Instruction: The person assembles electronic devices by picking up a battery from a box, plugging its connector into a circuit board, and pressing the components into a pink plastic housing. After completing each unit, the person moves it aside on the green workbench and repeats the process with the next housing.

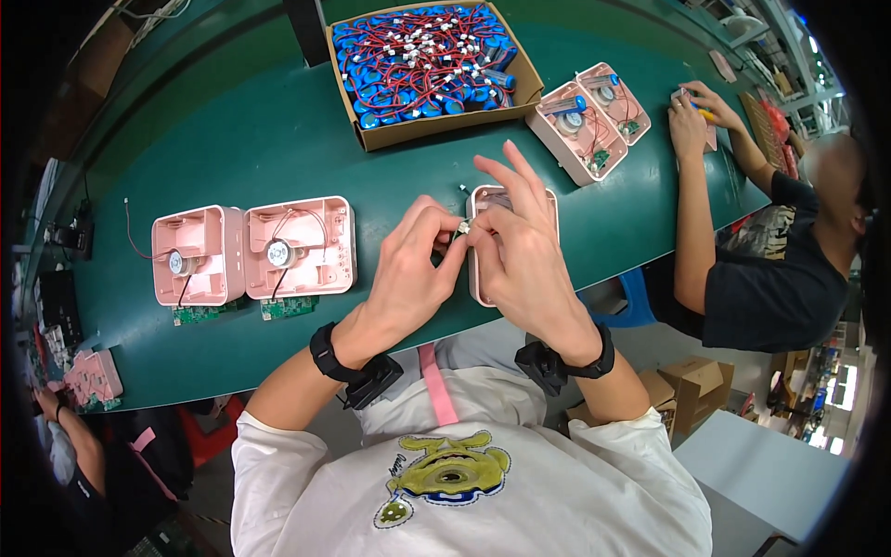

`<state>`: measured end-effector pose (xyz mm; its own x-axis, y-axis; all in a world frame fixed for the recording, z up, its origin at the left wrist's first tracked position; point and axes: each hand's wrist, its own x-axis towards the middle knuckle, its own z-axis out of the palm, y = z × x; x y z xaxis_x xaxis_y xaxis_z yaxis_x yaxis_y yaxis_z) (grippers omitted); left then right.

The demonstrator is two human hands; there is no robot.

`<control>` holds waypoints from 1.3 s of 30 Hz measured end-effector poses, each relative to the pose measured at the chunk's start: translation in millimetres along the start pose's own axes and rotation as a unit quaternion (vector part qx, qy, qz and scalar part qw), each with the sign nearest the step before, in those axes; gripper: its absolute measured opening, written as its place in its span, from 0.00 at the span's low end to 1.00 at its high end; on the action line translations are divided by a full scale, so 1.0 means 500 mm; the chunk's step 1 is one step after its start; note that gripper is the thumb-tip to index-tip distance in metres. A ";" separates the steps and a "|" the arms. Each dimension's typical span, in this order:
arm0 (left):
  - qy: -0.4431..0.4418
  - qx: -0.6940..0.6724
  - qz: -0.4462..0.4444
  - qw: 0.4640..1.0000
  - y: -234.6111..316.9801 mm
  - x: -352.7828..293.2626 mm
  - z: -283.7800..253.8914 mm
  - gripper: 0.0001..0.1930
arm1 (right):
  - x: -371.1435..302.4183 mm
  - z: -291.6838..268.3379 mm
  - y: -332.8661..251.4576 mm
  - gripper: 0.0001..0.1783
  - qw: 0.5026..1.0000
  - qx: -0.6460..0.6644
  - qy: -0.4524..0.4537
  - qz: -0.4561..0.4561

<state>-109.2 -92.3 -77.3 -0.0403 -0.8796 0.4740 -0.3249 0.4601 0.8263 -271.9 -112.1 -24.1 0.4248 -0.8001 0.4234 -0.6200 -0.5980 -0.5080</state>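
Note:
In front of me a pink plastic housing (479,290) lies on the bench, largely covered by my right hand (522,265). My left hand (410,269) is closed in a pinch at the housing's left side, on a small green circuit board with a white connector (464,226). The right thumb and index finger press together against that connector, while other right fingers stretch up and away. What the right fingertips grip is hidden. A small dark plug end (464,188) shows just above the housing's upper left corner.
Two pink housings with speakers (280,252) and green boards stand left. A cardboard box (399,137) of blue wired batteries is at the back. Pink housings holding batteries (580,162) sit back right. A co-worker's hands (691,125) work at the far right; another person's arm (79,427) is far left.

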 end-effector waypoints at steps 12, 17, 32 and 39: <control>-0.012 -0.061 -0.089 0.994 -0.001 0.006 -0.004 0.10 | 0.006 -0.037 -0.006 0.15 0.996 -0.087 -0.022 -0.017; -0.044 -0.125 -0.140 0.981 0.007 0.023 -0.011 0.11 | -0.061 -0.101 -0.007 0.44 0.996 -0.035 -0.049 0.073; -0.154 0.067 -0.045 0.985 0.080 0.000 0.004 0.09 | -0.121 -0.019 -0.006 0.63 0.990 -0.096 -0.003 0.102; -0.153 0.003 -0.117 0.981 0.112 -0.011 0.008 0.13 | -0.107 -0.052 0.042 0.58 0.990 -0.114 0.032 0.079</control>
<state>-130.8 -62.1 -34.9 -0.2460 -0.9567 0.1560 -0.3654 0.2405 0.8992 -325.2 -80.6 -38.0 0.2722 -0.8743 0.4019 -0.8119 -0.4328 -0.3917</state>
